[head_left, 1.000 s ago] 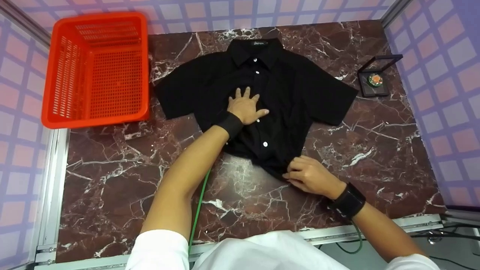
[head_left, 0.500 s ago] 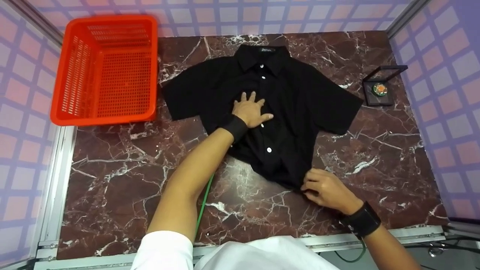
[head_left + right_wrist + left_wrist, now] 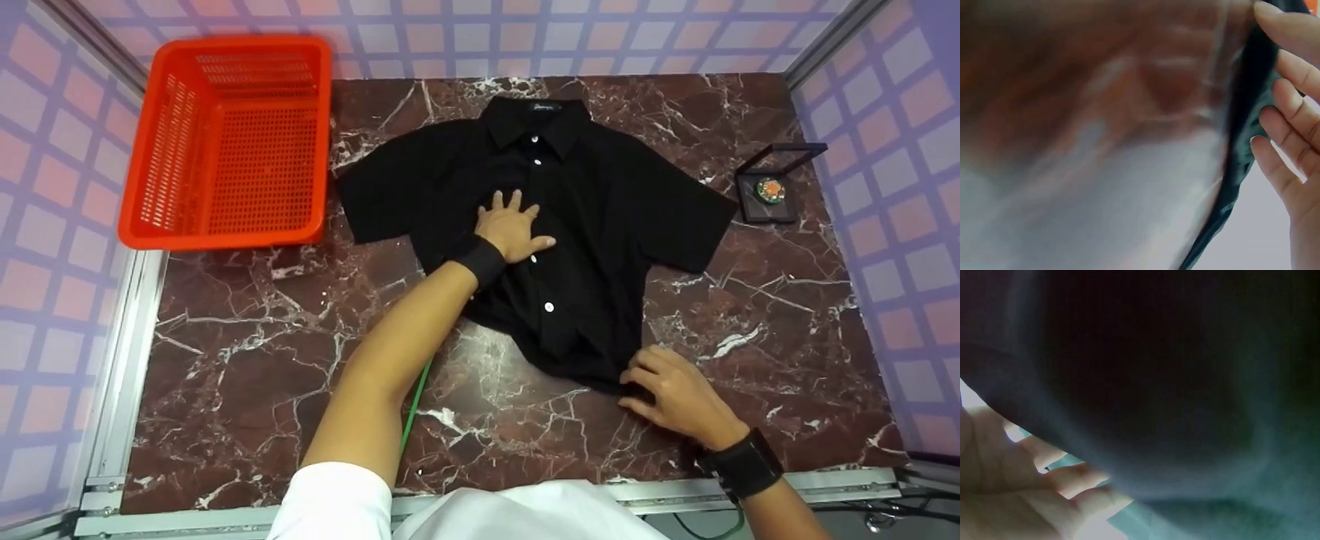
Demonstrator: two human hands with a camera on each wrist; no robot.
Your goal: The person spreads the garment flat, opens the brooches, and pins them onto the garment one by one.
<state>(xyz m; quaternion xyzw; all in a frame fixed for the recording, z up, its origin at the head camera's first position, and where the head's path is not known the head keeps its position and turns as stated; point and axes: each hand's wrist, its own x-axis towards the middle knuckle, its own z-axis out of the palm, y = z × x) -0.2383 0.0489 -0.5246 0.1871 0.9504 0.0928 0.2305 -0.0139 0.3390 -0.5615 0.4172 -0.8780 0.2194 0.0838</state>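
Observation:
A black short-sleeved button-up shirt (image 3: 600,225) lies front side up on the marbled tabletop, collar toward the back wall. My left hand (image 3: 510,229) rests palm down on its chest, fingers spread, beside the row of white buttons. At the shirt's lower right corner, my right hand (image 3: 667,390) pinches the hem between thumb and fingers. The right wrist view shows the thumb and fingers (image 3: 1283,132) at the dark cloth edge. In the left wrist view dark cloth fills most of the picture, with part of the left hand (image 3: 1010,478) at lower left. The lower left hem is rumpled.
An orange-red plastic basket (image 3: 266,180) stands at the back left. On the right is a small black open case (image 3: 766,196) holding a round green and orange piece. A green cable (image 3: 415,409) runs beneath the left arm. Checkered walls (image 3: 570,41) border the marbled tabletop (image 3: 240,390).
My right hand has drawn the hem corner toward the lower right, and the shirt's lower front is stretched longer. My left hand keeps its place on the chest. The head view has shifted slightly.

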